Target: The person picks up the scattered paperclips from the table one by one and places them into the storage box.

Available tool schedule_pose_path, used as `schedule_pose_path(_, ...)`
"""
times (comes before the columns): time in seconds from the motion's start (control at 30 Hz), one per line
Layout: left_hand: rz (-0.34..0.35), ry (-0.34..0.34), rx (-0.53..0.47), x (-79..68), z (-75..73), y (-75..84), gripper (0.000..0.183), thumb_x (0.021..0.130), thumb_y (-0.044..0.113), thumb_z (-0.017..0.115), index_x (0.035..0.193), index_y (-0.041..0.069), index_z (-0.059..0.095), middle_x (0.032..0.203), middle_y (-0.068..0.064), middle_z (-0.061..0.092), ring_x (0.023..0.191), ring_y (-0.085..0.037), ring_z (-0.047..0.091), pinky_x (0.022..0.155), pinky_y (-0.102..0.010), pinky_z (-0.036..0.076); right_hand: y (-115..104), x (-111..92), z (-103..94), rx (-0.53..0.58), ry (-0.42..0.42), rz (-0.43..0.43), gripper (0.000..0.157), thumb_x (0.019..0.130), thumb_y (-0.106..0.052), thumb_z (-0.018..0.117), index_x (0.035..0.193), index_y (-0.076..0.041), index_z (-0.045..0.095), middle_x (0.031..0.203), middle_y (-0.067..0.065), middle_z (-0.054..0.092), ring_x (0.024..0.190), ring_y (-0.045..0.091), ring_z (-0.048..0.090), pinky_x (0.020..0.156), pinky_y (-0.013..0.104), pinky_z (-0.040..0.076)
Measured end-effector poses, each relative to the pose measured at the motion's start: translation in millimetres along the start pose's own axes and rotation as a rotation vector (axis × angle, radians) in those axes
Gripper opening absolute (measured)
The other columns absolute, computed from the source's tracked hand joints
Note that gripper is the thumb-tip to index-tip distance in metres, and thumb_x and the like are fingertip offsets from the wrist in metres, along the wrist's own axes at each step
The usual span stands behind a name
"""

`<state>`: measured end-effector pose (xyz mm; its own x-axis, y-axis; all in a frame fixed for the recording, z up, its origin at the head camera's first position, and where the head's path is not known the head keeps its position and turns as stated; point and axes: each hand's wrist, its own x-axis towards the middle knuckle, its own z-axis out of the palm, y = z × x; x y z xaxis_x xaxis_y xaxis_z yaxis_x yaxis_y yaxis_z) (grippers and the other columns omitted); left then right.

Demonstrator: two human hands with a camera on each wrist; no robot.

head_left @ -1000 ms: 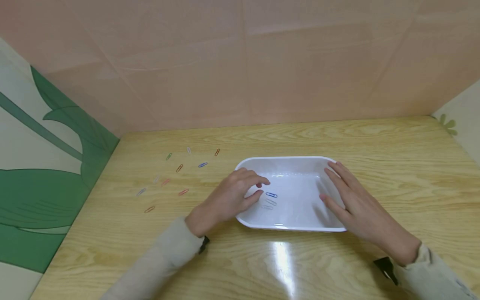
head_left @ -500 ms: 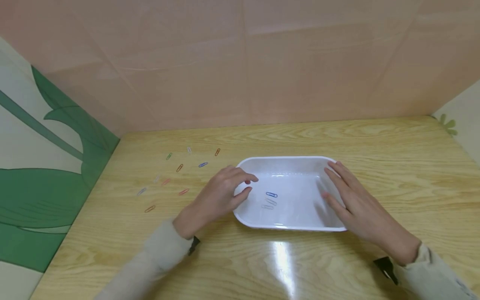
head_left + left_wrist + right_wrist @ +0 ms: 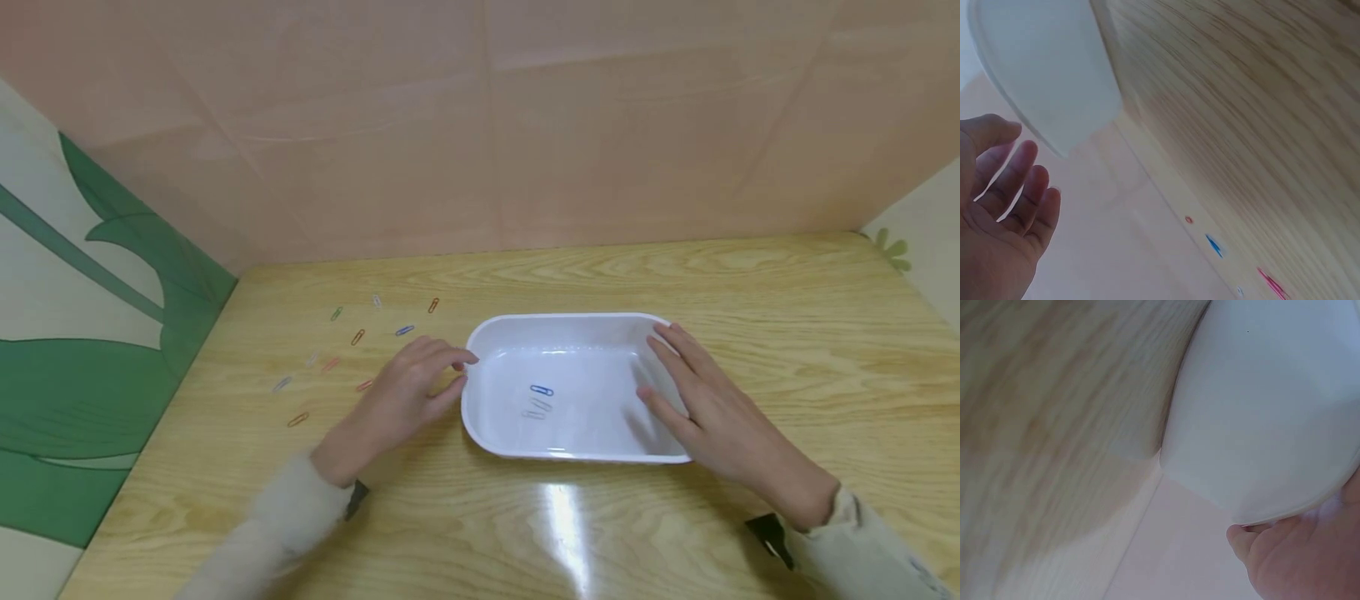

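Note:
In the head view, my left hand point(image 3: 408, 387) is just off the left end of a white tray point(image 3: 577, 457). Its fingers are loosely bent, thumb and fingertips apart, with nothing between them; the left wrist view shows the same hand point(image 3: 1007, 206) beside the tray's wall point(image 3: 1054, 69). My right hand point(image 3: 712, 408) rests over the tray's right rim, fingers fairly straight and the thumb over the inside. From the right wrist, that hand point(image 3: 1310, 550) touches the rim. A blue paper clip point(image 3: 542, 390) lies on the tray floor with some pale paper clips point(image 3: 537, 408) close to it.
Several paper clips lie scattered on the wooden table point(image 3: 480, 533) left of the tray, among them a green one point(image 3: 337, 313), another blue one point(image 3: 405, 331) and a brown one point(image 3: 298, 420). A pinkish sheet point(image 3: 480, 125) rises behind the table.
My left hand has moved left, from above the tray's inside to beyond its left end. The right hand, the tray and the clips in it look much the same.

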<state>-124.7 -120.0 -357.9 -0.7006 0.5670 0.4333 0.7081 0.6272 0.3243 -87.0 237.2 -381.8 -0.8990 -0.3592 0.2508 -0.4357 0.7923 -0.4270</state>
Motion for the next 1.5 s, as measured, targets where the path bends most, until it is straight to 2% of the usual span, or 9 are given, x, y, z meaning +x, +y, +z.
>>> schedule_pose_path(0.2,-0.047,-0.012,0.032,-7.3,-5.6,-8.4,0.025,0.085,0.009,0.076,0.110,0.008,0.071,0.103,-0.003,0.074,0.095,-0.018,0.066,0.084,-0.030,0.057,0,0,-0.3,-0.004,0.003,-0.003,0.066,0.101,-0.029,0.055,0.152,0.005,0.029,0.161,0.024,0.023,0.151,0.041,0.018,0.127,0.040,0.008)
schedule_pose_path(0.37,-0.056,-0.018,0.052,-11.9,-8.0,-15.4,0.025,0.085,0.007,0.075,0.110,0.007,0.071,0.104,-0.005,0.074,0.099,-0.021,0.067,0.090,-0.036,0.056,0,0,-0.7,-0.003,0.004,-0.002,0.067,0.101,-0.029,0.055,0.152,0.005,0.029,0.161,0.024,0.023,0.151,0.041,0.018,0.127,0.040,0.008)
schedule_pose_path(0.7,-0.092,-0.020,0.107,-26.8,-16.6,-32.2,0.026,0.084,0.005,0.076,0.109,0.005,0.071,0.102,-0.007,0.074,0.092,-0.022,0.066,0.078,-0.034,0.056,-1,-1,-1.2,0.006,-0.018,0.016,0.067,0.102,-0.030,0.053,0.153,0.003,0.027,0.162,0.024,0.020,0.152,0.040,0.015,0.127,0.044,0.008)
schedule_pose_path(0.83,-0.125,-0.020,0.142,-32.6,-21.1,-38.6,0.027,0.083,0.005,0.077,0.110,0.006,0.072,0.096,-0.007,0.074,0.087,-0.021,0.065,0.072,-0.034,0.056,-1,-1,-1.4,0.003,-0.016,0.012,0.067,0.102,-0.030,0.053,0.153,0.003,0.027,0.162,0.024,0.020,0.152,0.040,0.016,0.127,0.044,0.008)
schedule_pose_path(0.9,-0.148,-0.030,0.144,-34.7,-23.2,-41.8,0.028,0.083,0.005,0.077,0.110,0.006,0.071,0.096,-0.008,0.073,0.086,-0.022,0.066,0.080,-0.039,0.057,-1,-1,-1.6,0.005,-0.020,0.015,0.067,0.102,-0.030,0.053,0.154,0.003,0.026,0.162,0.024,0.020,0.152,0.040,0.015,0.127,0.045,0.008)
schedule_pose_path(1.0,-0.192,-0.056,0.127,-37.6,-26.3,-45.9,0.028,0.084,0.005,0.076,0.111,0.005,0.071,0.098,-0.009,0.073,0.087,-0.023,0.067,0.085,-0.042,0.057,-1,-1,-2.1,0.007,-0.029,0.020,0.067,0.102,-0.030,0.053,0.154,0.004,0.026,0.162,0.023,0.019,0.152,0.039,0.014,0.126,0.046,0.009)
schedule_pose_path(1.07,-0.220,-0.074,0.125,-39.5,-28.2,-47.8,0.028,0.085,0.006,0.075,0.112,0.005,0.070,0.100,-0.009,0.073,0.090,-0.023,0.066,0.084,-0.040,0.058,-1,-2,-2.3,0.008,-0.033,0.023,0.067,0.102,-0.030,0.053,0.154,0.003,0.026,0.162,0.023,0.019,0.152,0.039,0.014,0.126,0.046,0.009)
schedule_pose_path(1.17,-0.258,-0.096,0.131,-42.3,-30.2,-50.6,0.029,0.085,0.007,0.075,0.114,0.006,0.070,0.101,-0.009,0.072,0.094,-0.023,0.065,0.075,-0.034,0.057,-1,-2,-2.5,0.007,-0.038,0.027,0.068,0.102,-0.031,0.053,0.154,0.003,0.025,0.163,0.024,0.018,0.152,0.039,0.014,0.126,0.047,0.009)
schedule_pose_path(1.5,-0.350,-0.152,0.146,-50.7,-31.3,-62.2,0.032,0.085,0.007,0.075,0.117,0.006,0.069,0.102,-0.010,0.073,0.093,-0.023,0.065,0.080,-0.039,0.056,-2,-1,-2.9,0.011,-0.048,0.043,0.069,0.102,-0.032,0.052,0.155,0.003,0.023,0.163,0.023,0.017,0.152,0.039,0.013,0.125,0.051,0.011)
